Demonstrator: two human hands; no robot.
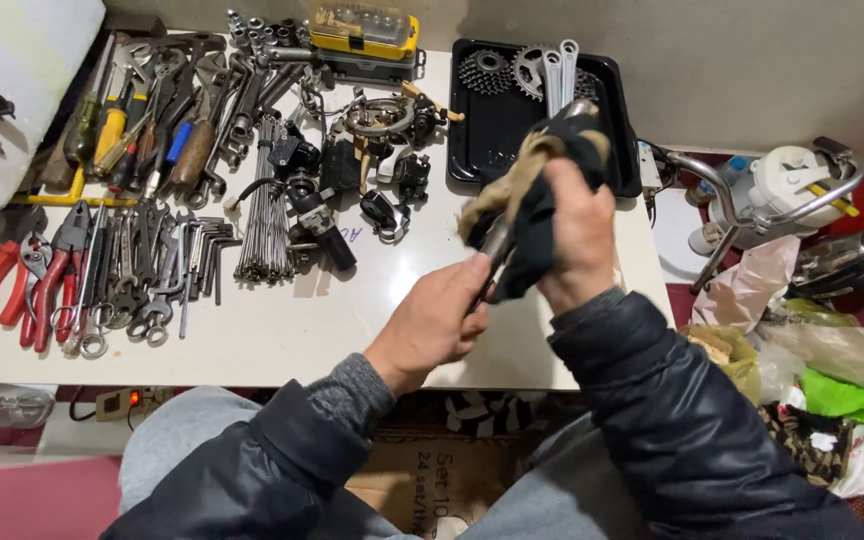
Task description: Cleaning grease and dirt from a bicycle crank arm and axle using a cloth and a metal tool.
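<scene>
Head view: yellow-lidded case point(364, 30) beyond rag-wrapped point(537, 215) right hand point(577, 235).

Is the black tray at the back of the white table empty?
No, the black tray holds toothed bicycle sprockets and silver wrenches.

Black and tan crumpled cloth rag point(537, 200); white flat tabletop point(302, 320); black rectangular metal tray point(497, 130); red-handled steel pliers point(22, 285); yellow plastic bit case with clear lid point(364, 35); bright green plastic bag point(847, 395); glossy black puffer-jacket sleeves point(652, 400).
</scene>
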